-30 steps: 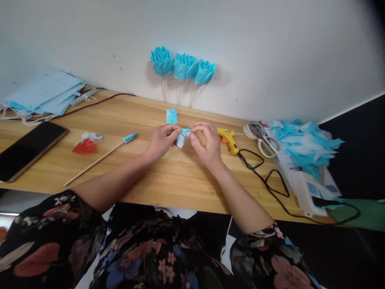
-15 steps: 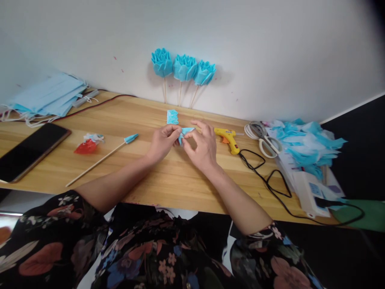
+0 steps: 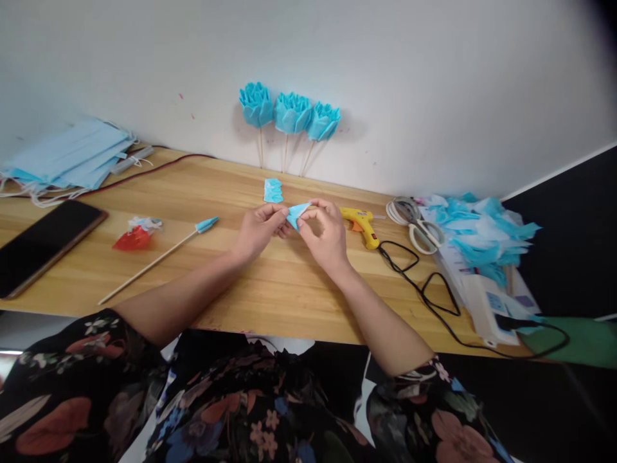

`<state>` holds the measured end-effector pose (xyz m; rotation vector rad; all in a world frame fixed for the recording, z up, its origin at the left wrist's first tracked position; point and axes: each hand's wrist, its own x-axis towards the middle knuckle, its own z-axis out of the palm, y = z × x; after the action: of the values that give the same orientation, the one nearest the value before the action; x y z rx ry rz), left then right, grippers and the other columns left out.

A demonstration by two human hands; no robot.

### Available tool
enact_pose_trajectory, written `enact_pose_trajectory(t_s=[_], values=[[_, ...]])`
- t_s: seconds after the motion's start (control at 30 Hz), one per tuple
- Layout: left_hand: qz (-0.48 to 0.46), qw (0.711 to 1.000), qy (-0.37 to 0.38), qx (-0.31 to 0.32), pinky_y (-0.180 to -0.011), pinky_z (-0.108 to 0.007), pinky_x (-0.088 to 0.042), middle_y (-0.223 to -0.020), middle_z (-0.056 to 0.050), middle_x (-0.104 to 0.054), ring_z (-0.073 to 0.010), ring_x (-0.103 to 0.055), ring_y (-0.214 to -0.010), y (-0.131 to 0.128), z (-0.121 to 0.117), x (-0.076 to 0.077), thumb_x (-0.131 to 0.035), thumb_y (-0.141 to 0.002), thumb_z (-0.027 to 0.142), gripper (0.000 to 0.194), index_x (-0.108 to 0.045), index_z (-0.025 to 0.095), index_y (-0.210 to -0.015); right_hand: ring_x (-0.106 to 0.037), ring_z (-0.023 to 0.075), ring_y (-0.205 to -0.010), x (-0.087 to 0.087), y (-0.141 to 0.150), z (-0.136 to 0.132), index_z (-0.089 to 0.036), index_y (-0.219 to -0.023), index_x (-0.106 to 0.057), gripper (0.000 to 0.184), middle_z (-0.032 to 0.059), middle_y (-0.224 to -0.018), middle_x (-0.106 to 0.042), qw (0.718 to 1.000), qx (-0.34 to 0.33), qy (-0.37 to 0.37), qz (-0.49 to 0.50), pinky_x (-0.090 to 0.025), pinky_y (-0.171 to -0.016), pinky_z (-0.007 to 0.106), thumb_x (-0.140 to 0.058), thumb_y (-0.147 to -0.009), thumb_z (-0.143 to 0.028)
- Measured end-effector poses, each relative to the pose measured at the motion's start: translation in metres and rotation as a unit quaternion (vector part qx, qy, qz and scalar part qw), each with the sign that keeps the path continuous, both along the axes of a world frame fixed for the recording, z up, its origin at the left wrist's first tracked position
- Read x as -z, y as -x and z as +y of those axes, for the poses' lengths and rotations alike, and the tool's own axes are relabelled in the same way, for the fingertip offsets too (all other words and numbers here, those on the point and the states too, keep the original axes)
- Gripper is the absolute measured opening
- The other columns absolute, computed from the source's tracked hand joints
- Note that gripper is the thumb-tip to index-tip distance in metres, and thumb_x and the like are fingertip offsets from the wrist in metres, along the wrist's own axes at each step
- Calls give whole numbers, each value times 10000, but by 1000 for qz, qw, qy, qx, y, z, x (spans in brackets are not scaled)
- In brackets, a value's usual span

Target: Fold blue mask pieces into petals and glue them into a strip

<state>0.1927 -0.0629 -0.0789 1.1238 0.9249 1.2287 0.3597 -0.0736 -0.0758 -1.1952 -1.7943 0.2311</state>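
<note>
My left hand (image 3: 257,231) and my right hand (image 3: 324,238) meet over the middle of the wooden table (image 3: 270,283). Both pinch a small folded piece of light blue fabric (image 3: 297,213) between fingertips. The piece is creased into a pointed, triangular shape. A little beyond my hands lies a small stack of blue fabric pieces (image 3: 273,191). To the left rests a wooden stick with a blue tip (image 3: 159,257).
Three blue fabric flowers on sticks (image 3: 289,116) lean against the wall. A yellow glue gun (image 3: 360,224) with a black cord, scissors (image 3: 419,226) and blue scraps (image 3: 482,231) lie right. Left are a phone (image 3: 41,243), face masks (image 3: 67,157) and a red scrap (image 3: 132,239).
My right fingers have closed again on the blue piece and folded it into a tighter point. The view has shifted slightly.
</note>
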Motion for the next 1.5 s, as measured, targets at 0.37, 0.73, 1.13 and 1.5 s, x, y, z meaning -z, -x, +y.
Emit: enact_pose_trajectory(t_s=[0.37, 0.73, 1.13, 1.5], values=[[-10, 1000, 7, 10, -594, -237, -521, -651, -17, -689, -103, -619, -566, -1, -2, -2, -759, -821, 423, 302, -653, 149, -754, -622, 169, -825, 11, 1, 8, -270, -1265, -562, 507, 0, -910, -656, 930, -108, 219, 276, -536, -779, 338, -729, -793, -348], [-72, 992, 64, 80, -598, -252, -498, -734, -54, -719, -119, -631, -607, -1, 0, 2, -771, -791, 435, 310, -671, 142, -781, -490, 122, -692, -2, 0, 3, -245, -1156, -642, 375, -49, -746, -518, 912, -119, 240, 311, -435, -662, 277, -703, -789, -288], [-30, 995, 45, 79, -582, -231, -473, -675, -10, -672, -98, -591, -574, -1, 1, 2, -858, -699, 461, 381, -649, 153, -778, -558, 146, -766, -3, 0, 3, -268, -1136, -607, 407, -39, -802, -589, 889, -133, 272, 345, -470, -723, 297, -740, -758, -335], [-13, 998, 47, 44, -546, -217, -447, -640, 7, -647, -79, -556, -541, 0, 3, 3, -806, -746, 364, 290, -605, 163, -690, -598, 147, -851, -3, -4, 4, -240, -852, -587, 225, -2, -878, -645, 934, -90, 185, 294, -493, -807, 302, -684, -865, -442]])
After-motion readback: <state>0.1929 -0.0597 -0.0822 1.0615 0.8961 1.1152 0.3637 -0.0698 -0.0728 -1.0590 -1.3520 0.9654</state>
